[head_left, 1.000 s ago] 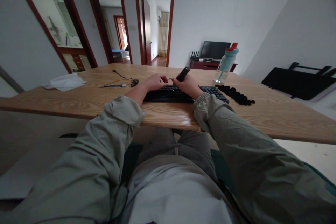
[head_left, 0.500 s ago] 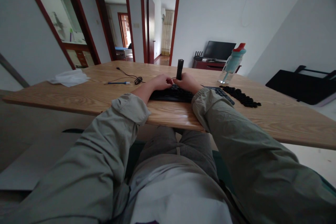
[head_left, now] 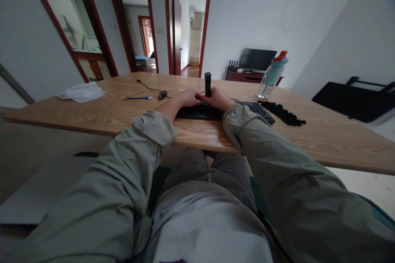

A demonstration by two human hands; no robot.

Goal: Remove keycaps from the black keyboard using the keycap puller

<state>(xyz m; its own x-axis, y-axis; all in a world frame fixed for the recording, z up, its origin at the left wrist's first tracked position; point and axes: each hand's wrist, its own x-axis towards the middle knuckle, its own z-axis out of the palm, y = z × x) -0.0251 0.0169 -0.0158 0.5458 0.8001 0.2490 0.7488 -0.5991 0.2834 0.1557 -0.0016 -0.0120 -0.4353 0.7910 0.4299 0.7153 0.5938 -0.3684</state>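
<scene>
A black computer keyboard (head_left: pixel 197 112) lies along the front of the table, partly covered by my hands and forearms. My right hand (head_left: pixel 218 99) is closed round a black, upright, stick-shaped tool (head_left: pixel 207 84); its lower end is hidden by the fingers. Just to the left, my left hand (head_left: pixel 189 98) rests over the keyboard with its fingers drawn together close to my right thumb. What those fingers hold, if anything, is hidden. Right of the keyboard lies a patch of loose black keycaps (head_left: pixel 282 113).
A clear bottle (head_left: pixel 271 76) with a red lid stands behind the keycaps. To the left are a coiled black cable (head_left: pixel 162 95), a blue pen-like brush (head_left: pixel 138 98) and a crumpled white cloth (head_left: pixel 82 91). The wooden table (head_left: pixel 77 115) ends close to my body.
The black tool in my right hand has shifted slightly left and down, and my right hand with it. My left fingers have come nearer to the right thumb.
</scene>
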